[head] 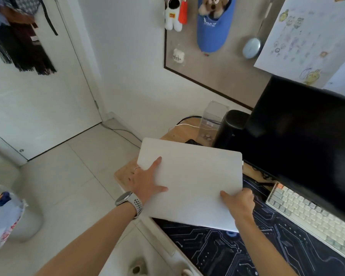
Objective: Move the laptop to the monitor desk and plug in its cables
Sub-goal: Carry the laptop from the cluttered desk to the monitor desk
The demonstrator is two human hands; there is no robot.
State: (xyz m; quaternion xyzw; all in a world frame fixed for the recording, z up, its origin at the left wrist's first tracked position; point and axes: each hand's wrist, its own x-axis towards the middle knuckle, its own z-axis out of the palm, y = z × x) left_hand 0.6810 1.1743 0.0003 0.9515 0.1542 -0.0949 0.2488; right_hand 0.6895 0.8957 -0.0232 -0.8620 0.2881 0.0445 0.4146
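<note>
A closed silver laptop (pixel 193 180) lies flat over the left end of the wooden desk (pixel 124 176), partly on a dark circuit-pattern desk mat (pixel 217 250). My left hand (pixel 145 182), with a watch on the wrist, presses flat on the lid's left side, fingers spread. My right hand (pixel 239 204) grips the laptop's near right corner, thumb on top. A black monitor (pixel 303 140) stands at the right. A white cable (pixel 185 125) and a dark one run across the desk's far corner behind the laptop. A small white plug shows at the laptop's right edge (pixel 242 163).
A white keyboard (pixel 311 214) sits below the monitor. A black cylindrical speaker (pixel 231 128) and a clear plastic box (pixel 211 120) stand behind the laptop. A pinboard with plush toys (pixel 213 20) hangs on the wall. Tiled floor (pixel 68 176) and a white door lie left.
</note>
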